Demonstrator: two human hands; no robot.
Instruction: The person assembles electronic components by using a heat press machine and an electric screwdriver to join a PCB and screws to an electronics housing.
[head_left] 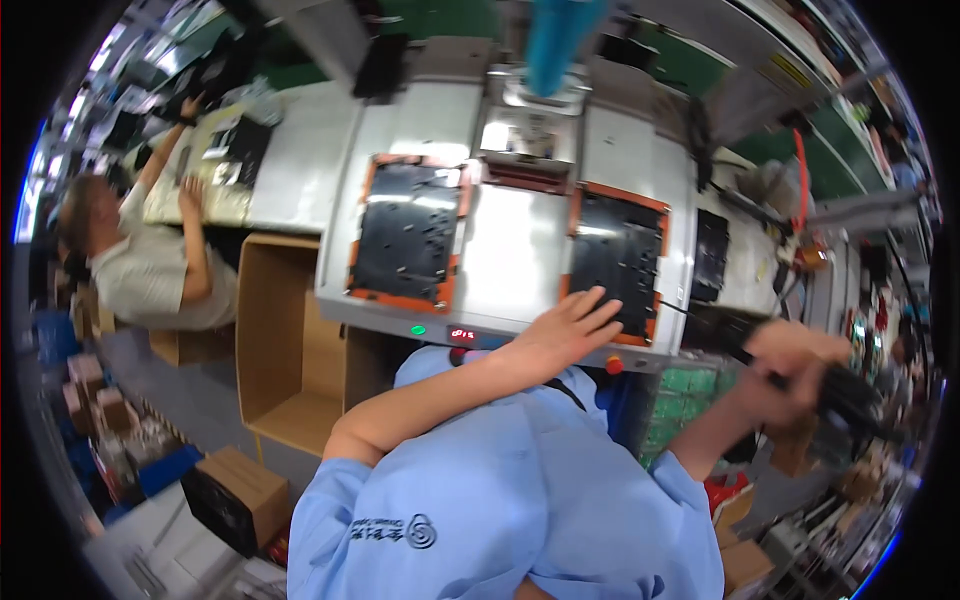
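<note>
My left hand [572, 330] reaches across my front, fingers spread and lying at the near edge of the right-hand black panel [612, 255], which sits in an orange frame [655, 245] on the machine's bed. My right hand [795, 360] is off to the right of the machine, smeared by motion, with its fingers curled. A black object [850, 400] shows beside and below it; its kind is too blurred to tell, and so is whether the fingers grip it. A second black panel [405, 235], also orange-framed and dotted with small holes and pieces, lies on the left of the bed.
Between the panels stands the machine's metal head [530, 135] under a blue column [560, 45]. A red button [614, 365] is on the front edge. An open cardboard box [290, 340] stands left. A co-worker [150, 260] sits at the bench far left.
</note>
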